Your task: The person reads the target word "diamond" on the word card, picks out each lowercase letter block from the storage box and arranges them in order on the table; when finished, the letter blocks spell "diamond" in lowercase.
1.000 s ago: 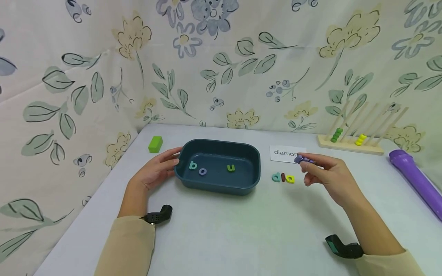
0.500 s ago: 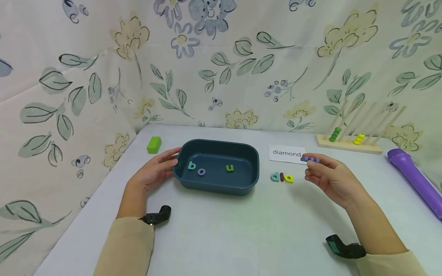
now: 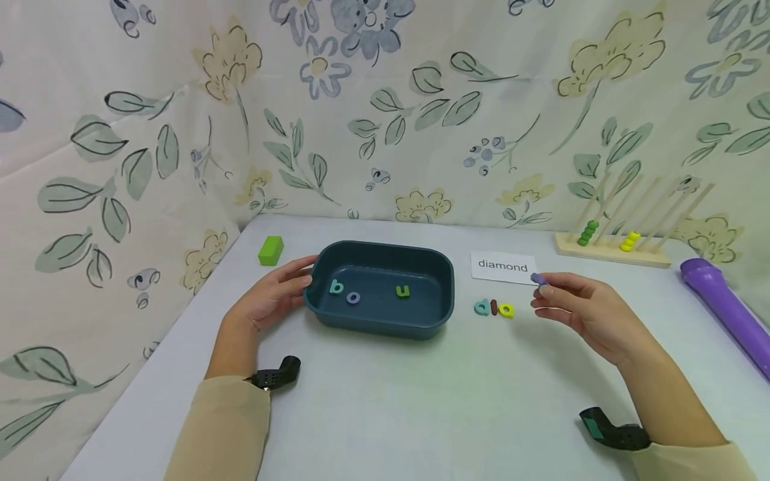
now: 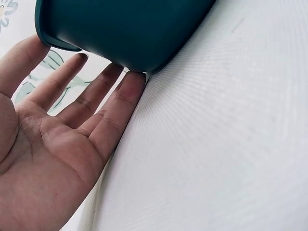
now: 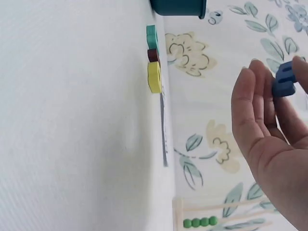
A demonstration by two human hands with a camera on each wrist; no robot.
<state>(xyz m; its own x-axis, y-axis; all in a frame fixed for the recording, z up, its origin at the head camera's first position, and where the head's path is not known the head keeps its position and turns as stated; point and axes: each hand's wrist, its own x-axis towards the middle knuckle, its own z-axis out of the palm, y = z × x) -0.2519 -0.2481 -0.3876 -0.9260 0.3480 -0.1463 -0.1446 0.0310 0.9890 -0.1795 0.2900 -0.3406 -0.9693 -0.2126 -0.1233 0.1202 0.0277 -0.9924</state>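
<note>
Block (image 3: 271, 250): green, on the table (image 3: 373, 401); its underside is hidden.
Left hand (image 3: 269, 299): fingers are extended and touch the left end of the tray; in the head view the tray covers some fingertips.
Tray (image 3: 373, 325): dark blue, on the table; the left wrist view shows only one end, cut by the top edge.
Inside tray: b (image 3: 336, 287) is near o (image 3: 353, 298); the green letter (image 3: 402, 291) at right may be u or n, I cannot tell.
Row: d (image 3: 482, 307), brown piece (image 3: 494, 307) and a (image 3: 506, 310) lie side by side; the brown piece is too thin to read.
Card (image 3: 502, 268): behind the row, printed "diamond"; from the right wrist, almost edge-on, unreadable.
Purple letter (image 3: 538, 278): held above the table, partly covered by fingertips; its ridges show, but which letter is not certain.
Right hand (image 3: 592, 310): thumb and fingers pinch the purple letter; the right wrist view cuts off most of the thumb.
Abacus (image 3: 610, 252): its pale rods are hard to separate from the cloth (image 3: 409, 184) behind.
Tube (image 3: 724, 317): purple, cut by the right edge.
</note>
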